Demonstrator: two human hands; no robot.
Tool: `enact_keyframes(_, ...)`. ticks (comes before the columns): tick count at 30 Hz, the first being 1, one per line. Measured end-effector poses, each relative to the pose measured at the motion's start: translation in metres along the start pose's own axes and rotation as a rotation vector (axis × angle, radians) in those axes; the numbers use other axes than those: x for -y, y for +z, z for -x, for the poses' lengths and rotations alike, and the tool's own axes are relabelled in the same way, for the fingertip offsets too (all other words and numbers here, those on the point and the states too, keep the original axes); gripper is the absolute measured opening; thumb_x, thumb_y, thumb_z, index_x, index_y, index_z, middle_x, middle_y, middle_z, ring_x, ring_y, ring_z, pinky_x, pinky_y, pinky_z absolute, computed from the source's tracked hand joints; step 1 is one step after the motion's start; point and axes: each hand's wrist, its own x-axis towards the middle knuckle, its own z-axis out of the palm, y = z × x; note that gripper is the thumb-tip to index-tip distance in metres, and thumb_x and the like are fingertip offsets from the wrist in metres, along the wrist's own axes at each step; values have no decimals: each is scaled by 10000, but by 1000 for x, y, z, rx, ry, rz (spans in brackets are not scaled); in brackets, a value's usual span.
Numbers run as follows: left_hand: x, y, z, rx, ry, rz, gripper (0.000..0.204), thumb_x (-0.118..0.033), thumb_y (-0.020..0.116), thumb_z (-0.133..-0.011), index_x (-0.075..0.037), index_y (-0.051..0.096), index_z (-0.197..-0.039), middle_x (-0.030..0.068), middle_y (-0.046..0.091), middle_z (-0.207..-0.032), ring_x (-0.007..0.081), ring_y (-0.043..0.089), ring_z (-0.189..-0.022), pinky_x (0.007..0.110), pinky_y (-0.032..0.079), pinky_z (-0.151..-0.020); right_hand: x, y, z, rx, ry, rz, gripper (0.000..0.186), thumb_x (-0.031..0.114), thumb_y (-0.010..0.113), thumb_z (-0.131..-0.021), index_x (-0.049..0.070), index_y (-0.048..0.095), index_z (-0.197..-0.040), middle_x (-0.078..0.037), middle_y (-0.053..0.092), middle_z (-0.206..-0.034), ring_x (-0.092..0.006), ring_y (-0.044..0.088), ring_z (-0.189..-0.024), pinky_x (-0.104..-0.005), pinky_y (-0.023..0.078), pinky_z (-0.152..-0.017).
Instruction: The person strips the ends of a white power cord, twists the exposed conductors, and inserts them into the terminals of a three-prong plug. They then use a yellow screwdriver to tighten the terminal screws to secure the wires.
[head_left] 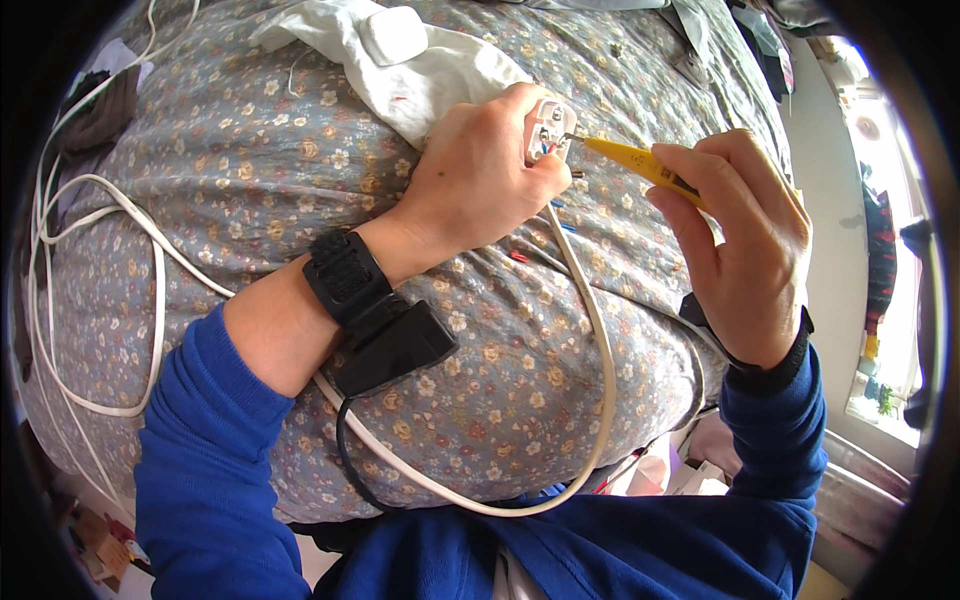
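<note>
My left hand is closed around a small white plug or socket housing, opened so its metal terminals and coloured wire ends show. A thick white cable runs down from it and loops back beneath my left forearm. In my right hand, thumb and fingers pinch a yellow pen-shaped tester screwdriver. Its thin metal tip reaches the housing's right side; whether it touches a terminal is too small to tell. Bits of blue insulation and a red scrap lie on the bedding just below.
Flowered grey bedding spreads beneath everything. Beyond my left hand lies a white cloth with a white square cover on it. More white cable coils at the left. A black box is strapped to my left wrist.
</note>
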Motion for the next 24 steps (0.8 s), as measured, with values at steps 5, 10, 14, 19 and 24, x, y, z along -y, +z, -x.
enact_keyframes(5, 1, 0, 0, -19, 26, 0, 279, -132, 665, -896, 19, 589, -1119, 7, 550, -698, 77, 508, -613, 277, 432, -557, 1, 4, 2, 18, 10, -18, 204, 28, 796, -829, 23, 725, -1020, -80, 622, -898, -218, 655, -736, -323, 523, -636)
enact_keyframes(10, 0, 1, -1, -34, 17, -2, 243, -141, 657, -887, 10, 587, -1064, 7, 539, -682, 78, 496, -597, 281, 422, -546, 1, 9, 0, 25, 6, -26, 198, 43, 795, -832, 30, 723, -1016, -79, 618, -900, -221, 645, -730, -332, 519, -641)
enact_keyframes(14, -1, 0, -1, -20, 13, -3, 228, -142, 653, -883, 11, 580, -1035, 10, 529, -671, 79, 490, -589, 286, 414, -538, 1, 12, -1, 9, 1, -25, 192, 54, 795, -834, 35, 723, -1012, -79, 617, -897, -223, 640, -724, -338, 518, -641)
enact_keyframes(19, -1, -2, -1, -12, 23, -39, 254, -137, 656, -881, 23, 585, -1064, 13, 537, -674, 77, 497, -595, 285, 423, -543, 3, 12, -2, 15, -26, -3, 198, 57, 799, -833, 19, 725, -1012, -82, 610, -896, -220, 633, -701, -322, 517, -618)
enact_keyframes(24, 1, 1, -1, -26, 15, -8, 338, -128, 659, -880, 37, 591, -1168, 21, 570, -698, 74, 527, -613, 282, 447, -558, 10, 11, -3, 21, 14, -48, 200, 47, 801, -834, 2, 722, -1012, -86, 606, -908, -215, 641, -702, -319, 524, -617)
